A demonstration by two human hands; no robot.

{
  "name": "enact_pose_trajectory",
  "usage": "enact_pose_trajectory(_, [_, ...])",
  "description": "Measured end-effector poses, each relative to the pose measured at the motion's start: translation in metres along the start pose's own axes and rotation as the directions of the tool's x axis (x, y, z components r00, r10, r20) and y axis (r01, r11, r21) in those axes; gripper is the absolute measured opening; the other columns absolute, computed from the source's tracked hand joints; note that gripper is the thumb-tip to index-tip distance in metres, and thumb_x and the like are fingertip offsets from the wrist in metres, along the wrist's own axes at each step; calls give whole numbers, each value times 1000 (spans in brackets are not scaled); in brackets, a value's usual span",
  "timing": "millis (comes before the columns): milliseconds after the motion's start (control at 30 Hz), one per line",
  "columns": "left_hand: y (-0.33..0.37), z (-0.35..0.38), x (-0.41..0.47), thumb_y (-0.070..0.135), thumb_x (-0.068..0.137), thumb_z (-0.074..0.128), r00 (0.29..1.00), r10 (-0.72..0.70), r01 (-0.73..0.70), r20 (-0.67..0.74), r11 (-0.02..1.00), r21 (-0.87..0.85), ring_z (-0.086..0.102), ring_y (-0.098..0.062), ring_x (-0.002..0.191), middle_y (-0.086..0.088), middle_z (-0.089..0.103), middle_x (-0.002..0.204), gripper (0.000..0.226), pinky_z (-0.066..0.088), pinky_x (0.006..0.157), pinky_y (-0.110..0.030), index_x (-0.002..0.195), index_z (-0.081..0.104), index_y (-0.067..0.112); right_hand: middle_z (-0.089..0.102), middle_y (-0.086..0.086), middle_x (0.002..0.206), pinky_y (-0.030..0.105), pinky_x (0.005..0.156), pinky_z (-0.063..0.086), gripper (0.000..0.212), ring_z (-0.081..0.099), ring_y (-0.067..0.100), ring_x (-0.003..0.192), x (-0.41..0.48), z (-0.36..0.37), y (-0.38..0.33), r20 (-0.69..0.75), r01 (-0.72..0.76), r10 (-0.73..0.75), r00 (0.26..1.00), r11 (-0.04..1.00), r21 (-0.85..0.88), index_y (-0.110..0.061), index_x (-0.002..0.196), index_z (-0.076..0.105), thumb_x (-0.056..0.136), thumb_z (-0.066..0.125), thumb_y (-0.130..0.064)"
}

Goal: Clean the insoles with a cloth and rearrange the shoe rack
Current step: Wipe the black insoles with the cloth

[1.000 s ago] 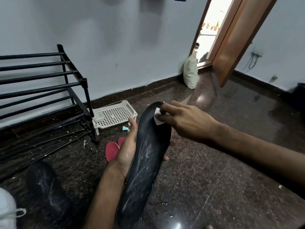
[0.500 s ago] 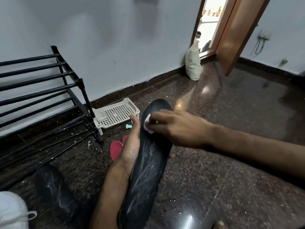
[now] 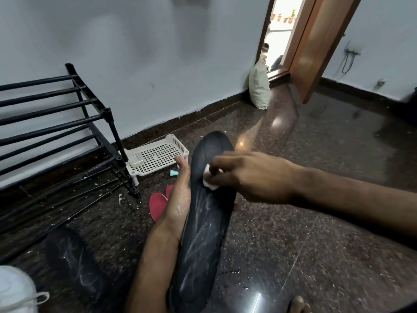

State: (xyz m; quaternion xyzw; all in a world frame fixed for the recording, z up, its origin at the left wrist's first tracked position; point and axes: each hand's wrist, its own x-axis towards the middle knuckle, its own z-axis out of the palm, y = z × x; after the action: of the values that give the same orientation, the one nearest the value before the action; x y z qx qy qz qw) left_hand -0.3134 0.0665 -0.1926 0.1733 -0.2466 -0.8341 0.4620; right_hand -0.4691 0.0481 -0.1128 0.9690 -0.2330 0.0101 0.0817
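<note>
A long black insole (image 3: 203, 227) streaked with white marks is held up at the centre of the view. My left hand (image 3: 179, 202) grips its left edge from underneath. My right hand (image 3: 250, 177) pinches a small white cloth (image 3: 209, 182) and presses it on the insole's upper half. A second black insole (image 3: 72, 258) lies flat on the floor at the lower left. The black shoe rack (image 3: 56, 127) stands against the wall at the left, its bars bare.
A white perforated plastic tray (image 3: 158, 154) sits on the floor beside the rack, with a small teal cap (image 3: 174, 173) and red insoles (image 3: 159, 205) near it. A white shoe (image 3: 15, 290) shows at the bottom left. A sack (image 3: 259, 89) leans by the open wooden door (image 3: 316, 46).
My right hand has slid the cloth down the insole from near its toe end toward the middle. The camera view has tilted slightly; the left hand keeps its hold.
</note>
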Motion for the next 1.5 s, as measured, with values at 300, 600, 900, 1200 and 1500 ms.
enact_pose_trajectory(300, [-1, 11, -2, 79, 85, 14, 998, -44, 40, 46, 996, 77, 69, -37, 96, -26, 61, 128, 92, 58, 72, -48, 126, 67, 15, 57, 7, 121, 36, 91, 53, 34, 56, 21, 108, 15, -7, 15, -185, -266, 255, 949, 963, -33, -11, 126, 62, 92, 57, -10])
enact_pose_trajectory(600, [9, -5, -3, 80, 86, 13, 997, -19, 15, 80, 999, 48, 68, -38, 99, -26, 58, 132, 96, 60, 72, -48, 138, 55, 11, 64, 8, 105, 32, 75, 61, 40, 63, 18, 92, -13, -9, 17, -4, -60, 61, 998, 974, -218, -9, 112, 69, 73, 76, -10])
enact_pose_trajectory(900, [0, 1, 4, 81, 84, 15, 1000, 15, -14, -18, 999, 48, 64, -34, 105, -18, 66, 123, 93, 49, 87, -49, 124, 68, 16, 64, 12, 106, 33, 79, 57, 38, 63, 23, 95, -5, -17, 15, -127, -12, -16, 992, 976, -216, -6, 115, 68, 77, 69, -9])
enact_pose_trajectory(1200, [10, -6, 0, 85, 81, 10, 998, -20, 11, 64, 989, 145, 69, -37, 78, -32, 59, 127, 101, 59, 65, -41, 130, 63, 13, 56, 17, 118, 40, 74, 59, 47, 55, 29, 102, -20, -27, 47, -136, -368, 343, 929, 843, -393, -1, 127, 58, 81, 69, -6])
enact_pose_trajectory(1500, [3, -7, 6, 83, 81, 21, 997, 43, -35, -62, 991, 128, 69, -32, 94, -23, 65, 120, 95, 56, 83, -55, 125, 67, 12, 55, 14, 119, 37, 86, 55, 35, 55, 24, 104, -9, 6, 32, -22, -171, 182, 983, 865, -471, 0, 122, 59, 89, 59, -10])
